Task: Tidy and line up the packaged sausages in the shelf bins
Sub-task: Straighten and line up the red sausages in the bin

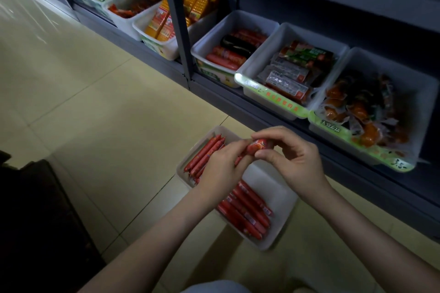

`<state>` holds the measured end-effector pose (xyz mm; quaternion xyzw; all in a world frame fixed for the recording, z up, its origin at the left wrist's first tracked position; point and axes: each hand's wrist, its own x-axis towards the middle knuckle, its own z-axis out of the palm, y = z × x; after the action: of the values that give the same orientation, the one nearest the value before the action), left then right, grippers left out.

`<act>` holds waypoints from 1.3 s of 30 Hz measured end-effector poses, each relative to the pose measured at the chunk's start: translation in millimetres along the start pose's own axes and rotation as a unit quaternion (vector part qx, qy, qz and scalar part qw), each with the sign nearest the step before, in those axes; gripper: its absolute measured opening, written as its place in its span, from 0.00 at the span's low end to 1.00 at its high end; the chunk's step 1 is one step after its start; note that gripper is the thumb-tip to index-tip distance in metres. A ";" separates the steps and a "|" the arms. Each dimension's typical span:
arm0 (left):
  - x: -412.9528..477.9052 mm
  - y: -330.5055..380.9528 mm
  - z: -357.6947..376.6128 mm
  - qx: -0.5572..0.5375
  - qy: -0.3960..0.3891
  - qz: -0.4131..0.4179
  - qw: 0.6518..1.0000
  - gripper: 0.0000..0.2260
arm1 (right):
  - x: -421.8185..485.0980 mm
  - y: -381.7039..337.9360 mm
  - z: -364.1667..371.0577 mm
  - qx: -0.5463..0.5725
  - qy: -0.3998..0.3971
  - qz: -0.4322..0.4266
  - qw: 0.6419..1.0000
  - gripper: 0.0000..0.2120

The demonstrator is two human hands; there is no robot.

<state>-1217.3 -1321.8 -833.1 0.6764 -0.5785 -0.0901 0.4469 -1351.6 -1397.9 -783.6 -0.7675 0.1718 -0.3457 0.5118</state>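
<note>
**Head view**

**Hands.** Your left hand (221,164) and right hand (294,162) meet over the floor bin (273,241). Both pinch the same held sausage (258,146) between thumb and fingertips, one hand at each end. Neither hand is free.

**Task stock.** The held sausage hangs just above the bin's middle and touches only your fingers. Inside the bin, a far row (204,154) and a near row (247,211) of red sausages lie lengthwise and roughly parallel, filling its left side. The right side shows bare white. The bin stands on the tiled floor (95,102) in front of the shelf (273,116).

**Shelf bins.**
- Loose sausage bin (209,38).
- Flat-pack bin (262,54).
- Orange-pack bin (426,102), its contents jumbled.

**Risks, as judged.**
- A light fingertip pinch on slick film may let the sausage slip and roll off across the floor.
- If you set it down crosswise or on top of a row, it spoils the line.
- A nudge from your wrist could skew the near row.

**Hidden or unclear.**
- Your hands cover the middle of the bin, so you cannot tell whether the two rows join.
- The sausage's print is unreadable.
- The shelf interior is dim and is cut off at the right.
- The dark shape at lower left cannot be identified.
</note>
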 end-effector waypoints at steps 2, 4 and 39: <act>-1.9 6.5 -4.1 0.000 -0.002 0.008 1.000 0.12 | -2.1 -4.8 1.8 0.012 0.017 -0.017 1.000 0.12; -3.0 13.0 -8.2 -0.006 -0.007 0.012 1.000 0.13 | -4.0 -8.9 2.4 0.026 0.030 -0.024 0.999 0.11; -15.4 4.4 -28.9 -0.138 -0.235 -0.303 0.913 0.34 | -6.5 5.1 -3.5 -0.032 0.051 0.043 0.997 0.08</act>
<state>-1206.8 -1293.8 -819.1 0.7104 -0.4156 -0.4563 0.3381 -1358.2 -1398.3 -789.7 -0.7567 0.2411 -0.3567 0.4920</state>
